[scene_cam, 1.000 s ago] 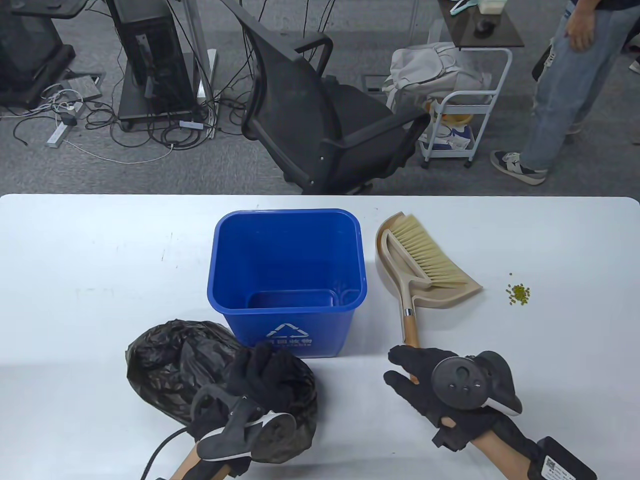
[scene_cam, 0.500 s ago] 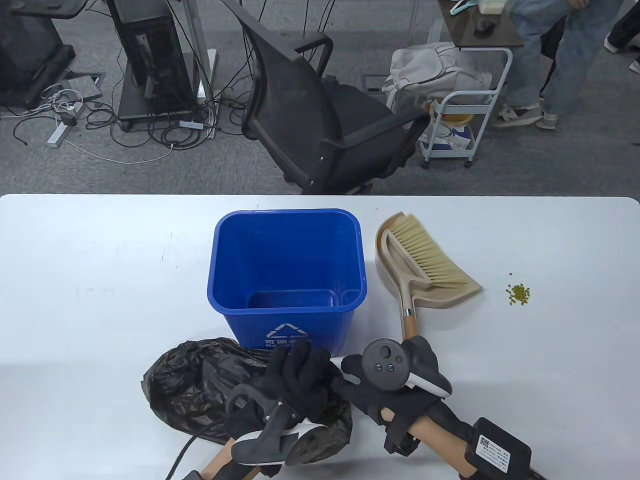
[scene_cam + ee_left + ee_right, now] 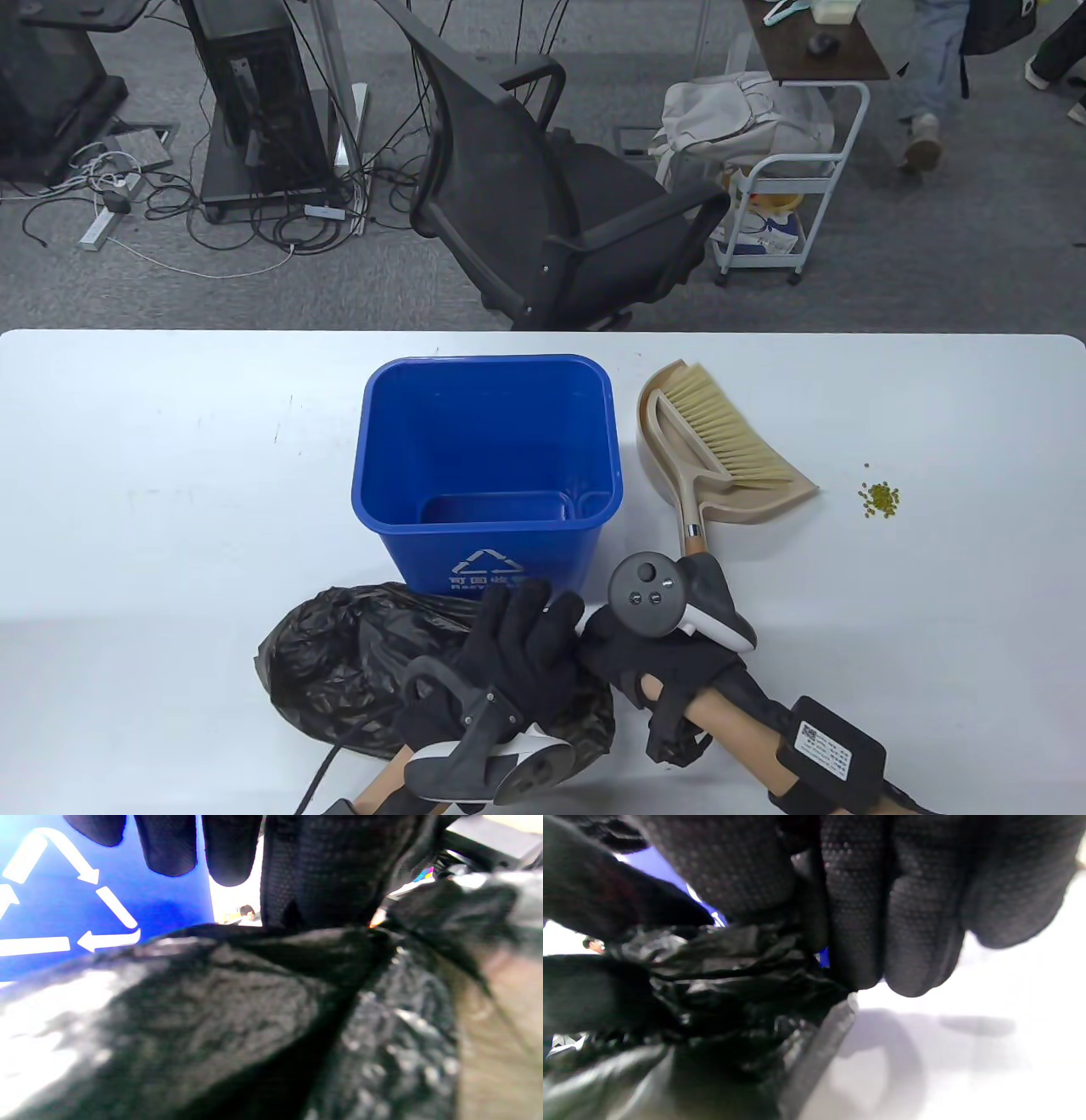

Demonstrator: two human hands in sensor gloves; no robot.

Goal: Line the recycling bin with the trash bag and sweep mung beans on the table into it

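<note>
Two gloved hands meet nearest us over a crumpled black trash bag (image 3: pixel 356 658) lying on the white table (image 3: pixel 153 509), just in front of the bin. Our left hand (image 3: pixel 509 658) rests on the bag with fingers stretched forward; whether the thumb pinches plastic we cannot tell. Our right hand (image 3: pixel 632 666) comes in from the right, its fingers gathering a fold of bag.

Beyond them stands the blue recycling bin (image 3: pixel 488 475), upright, unlined and holding nothing. To its right a brush (image 3: pixel 721 437) lies in a beige dustpan (image 3: pixel 747 501), untouched. Further right, well apart, sits a small pile of mung beans (image 3: pixel 881 499).

We judge the task barely begun: the bag needs opening and fitting, and all sweeping remains.

From above, the right fingers hide under the tracker. The right wrist view shows them curled on bunched plastic (image 3: pixel 734 984). The left wrist view shows straight fingertips (image 3: pixel 231 853) before the bin's recycling symbol (image 3: pixel 63 908), above the bag.
</note>
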